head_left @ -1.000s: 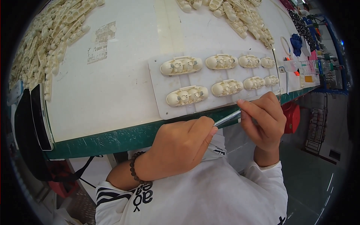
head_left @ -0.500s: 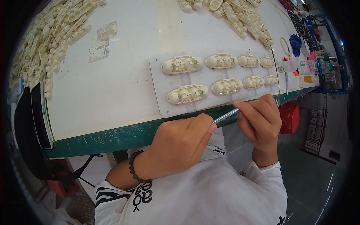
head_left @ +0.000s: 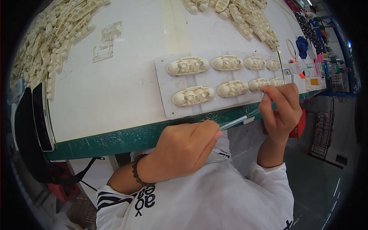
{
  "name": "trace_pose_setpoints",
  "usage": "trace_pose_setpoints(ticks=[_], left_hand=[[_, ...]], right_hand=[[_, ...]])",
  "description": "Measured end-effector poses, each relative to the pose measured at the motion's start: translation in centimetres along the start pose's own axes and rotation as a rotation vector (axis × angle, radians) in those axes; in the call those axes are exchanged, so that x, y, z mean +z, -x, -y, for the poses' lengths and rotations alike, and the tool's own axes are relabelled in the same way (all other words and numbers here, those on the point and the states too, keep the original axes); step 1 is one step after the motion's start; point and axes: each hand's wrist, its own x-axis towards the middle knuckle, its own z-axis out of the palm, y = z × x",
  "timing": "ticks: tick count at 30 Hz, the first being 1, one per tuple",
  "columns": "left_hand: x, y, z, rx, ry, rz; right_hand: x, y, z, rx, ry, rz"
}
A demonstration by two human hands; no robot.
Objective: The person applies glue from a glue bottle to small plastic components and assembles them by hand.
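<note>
My left hand (head_left: pixel 188 147), with a dark beaded bracelet on its wrist, is closed around a slim silvery ribbed rod (head_left: pixel 234 123). The rod's free end points up and right, just off the table's front edge. My right hand (head_left: pixel 281 109) is raised to the right of that end, thumb and forefinger pinched together. A tiny shiny thing shows at its fingertips, too small to name. Beyond my hands lies a white board (head_left: pixel 163 90) bearing two rows of cream plastic housings (head_left: pixel 193 96), each with rounded domes. My right fingertips are in front of the near row's right end.
Heaps of similar cream parts (head_left: pixel 42 46) cover the table's far left, with another heap (head_left: pixel 245 19) at the back. A dark phone-like slab (head_left: pixel 43 117) stands at the left edge. The table has a green front edge (head_left: pixel 103 142). A red stool (head_left: pixel 298 126) is below right.
My right hand has left the rod's end and moved up and right, still pinched. The left hand and rod have stayed nearly in place.
</note>
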Motion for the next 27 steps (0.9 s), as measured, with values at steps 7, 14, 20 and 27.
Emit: trace_pose_setpoints(ticks=[7,14,20,27], left_hand=[[0.2,0.3,0.2,0.028,0.016,-0.029],[-0.1,0.4,0.4,0.039,0.018,0.011],[0.1,0.3,0.3,0.036,0.020,-0.034],[0.2,0.2,0.2,0.029,0.013,-0.018]], right_hand=[[1.8,-1.8,0.5,-0.139,-0.011,0.214],[1.8,-2.1,0.7,-0.164,-0.012,0.252],[1.6,-2.0,0.5,-0.163,-0.023,0.231],[-0.4,0.0,2.2,-0.107,-0.146,0.188]])
